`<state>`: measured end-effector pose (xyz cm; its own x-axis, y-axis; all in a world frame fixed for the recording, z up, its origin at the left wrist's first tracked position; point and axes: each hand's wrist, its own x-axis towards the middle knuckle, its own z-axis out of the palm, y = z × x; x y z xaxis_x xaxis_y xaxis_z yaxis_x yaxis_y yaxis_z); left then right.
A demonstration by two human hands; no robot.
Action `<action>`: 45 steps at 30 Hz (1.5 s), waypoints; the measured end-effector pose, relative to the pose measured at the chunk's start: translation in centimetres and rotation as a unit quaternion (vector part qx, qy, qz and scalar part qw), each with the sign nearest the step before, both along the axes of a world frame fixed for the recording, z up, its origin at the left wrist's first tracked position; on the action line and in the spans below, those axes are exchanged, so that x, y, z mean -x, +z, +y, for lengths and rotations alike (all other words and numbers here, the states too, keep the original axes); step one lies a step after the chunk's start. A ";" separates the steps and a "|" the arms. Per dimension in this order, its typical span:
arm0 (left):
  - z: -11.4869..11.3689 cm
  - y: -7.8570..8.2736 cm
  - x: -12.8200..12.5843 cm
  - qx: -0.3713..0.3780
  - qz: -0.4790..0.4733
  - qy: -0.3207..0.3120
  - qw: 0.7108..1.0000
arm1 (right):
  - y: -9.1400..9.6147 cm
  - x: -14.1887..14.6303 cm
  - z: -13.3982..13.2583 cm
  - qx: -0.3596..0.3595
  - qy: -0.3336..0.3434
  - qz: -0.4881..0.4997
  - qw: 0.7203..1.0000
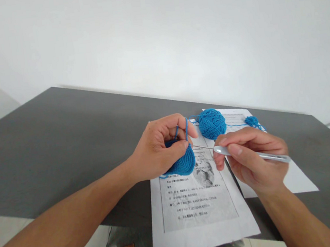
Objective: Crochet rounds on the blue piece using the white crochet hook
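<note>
My left hand [158, 146] is closed on a round blue crochet piece [184, 162], with the blue strand looped over its forefinger. My right hand [251, 157] pinches a silver crochet hook [247, 154] like a pen, its thin tip pointing left into the edge of the piece. Behind the hands a ball of blue yarn [212, 123] rests on the paper, its strand running to the work. A smaller tangle of blue yarn [251, 121] lies to the ball's right.
A printed sheet [198, 207] with text and a picture lies under the hands and overhangs the front edge of the dark grey table [64, 139]. A second sheet [295, 179] lies to the right. White wall behind; my lap shows below the table edge.
</note>
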<state>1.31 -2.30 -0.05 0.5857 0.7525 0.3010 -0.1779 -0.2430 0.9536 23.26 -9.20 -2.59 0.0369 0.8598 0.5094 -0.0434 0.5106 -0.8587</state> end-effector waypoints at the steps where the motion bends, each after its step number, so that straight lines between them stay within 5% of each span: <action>1: 0.0 0.0 0.0 0.000 0.000 -0.001 1.000 | 0.0 0.0 0.0 -0.003 0.000 0.000 1.000; 21: -0.1 0.0 0.1 0.019 -0.016 -0.003 1.000 | 0.6 1.2 0.3 0.030 0.010 0.046 0.998; 45: 0.1 -0.5 -0.4 0.134 -0.087 0.030 0.987 | 0.5 1.9 0.5 0.043 0.022 0.092 0.995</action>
<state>1.67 -2.16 -0.55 0.4939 0.8508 0.1792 -0.3375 -0.0023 0.9413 21.32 -8.74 -2.13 0.0838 0.9028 0.4218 -0.2237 0.4295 -0.8749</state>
